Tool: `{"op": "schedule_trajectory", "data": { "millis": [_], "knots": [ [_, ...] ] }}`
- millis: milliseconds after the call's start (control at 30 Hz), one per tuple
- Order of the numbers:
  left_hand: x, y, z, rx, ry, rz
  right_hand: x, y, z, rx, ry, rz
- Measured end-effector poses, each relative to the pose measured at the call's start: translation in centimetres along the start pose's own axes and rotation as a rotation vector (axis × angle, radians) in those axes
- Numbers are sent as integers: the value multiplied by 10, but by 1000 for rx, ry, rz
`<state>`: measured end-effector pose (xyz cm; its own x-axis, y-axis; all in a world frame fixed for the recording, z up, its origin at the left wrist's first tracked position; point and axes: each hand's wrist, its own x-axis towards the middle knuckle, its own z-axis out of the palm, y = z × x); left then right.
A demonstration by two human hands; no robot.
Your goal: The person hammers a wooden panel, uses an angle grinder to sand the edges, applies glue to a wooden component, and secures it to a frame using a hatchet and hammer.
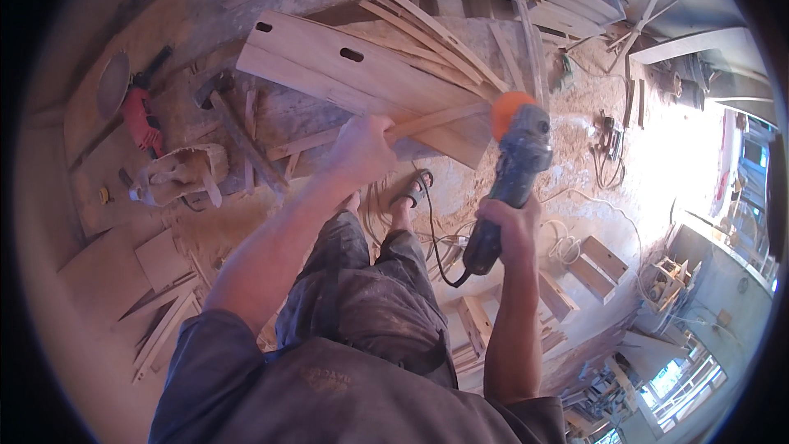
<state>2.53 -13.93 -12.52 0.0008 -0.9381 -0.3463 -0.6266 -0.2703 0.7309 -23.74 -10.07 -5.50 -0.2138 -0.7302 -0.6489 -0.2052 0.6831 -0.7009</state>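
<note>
My right hand (516,228) is wrapped round the dark body of an angle grinder (519,163), held upright with its orange disc (508,108) at the far end. A black cord hangs from the grinder's near end. In my left hand (362,148), closed, is one end of a narrow wooden strip (440,121), which slants right toward the disc. Whether disc and strip touch, I cannot tell. Beneath the strip lies a wide pale board (304,51) with two dark oval slots.
Loose wooden strips (427,29) lie behind the board. On the left are a red power tool (141,119), a hammer (238,127) and a torn pale bag (177,177). Cables and wooden pieces (597,267) cover the floor at right, near my feet (403,212).
</note>
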Motion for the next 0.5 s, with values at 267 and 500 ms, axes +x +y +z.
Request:
{"op": "schedule_trajectory", "data": {
  "millis": [267, 500],
  "knots": [
    [-1, 15, -8, 64, -106, -115, -34, -6, 45, -215, -190, 12],
    [-9, 12, 0, 105, -10, -30, -10, -6, 18, -131, -99, 24]
  ]
}}
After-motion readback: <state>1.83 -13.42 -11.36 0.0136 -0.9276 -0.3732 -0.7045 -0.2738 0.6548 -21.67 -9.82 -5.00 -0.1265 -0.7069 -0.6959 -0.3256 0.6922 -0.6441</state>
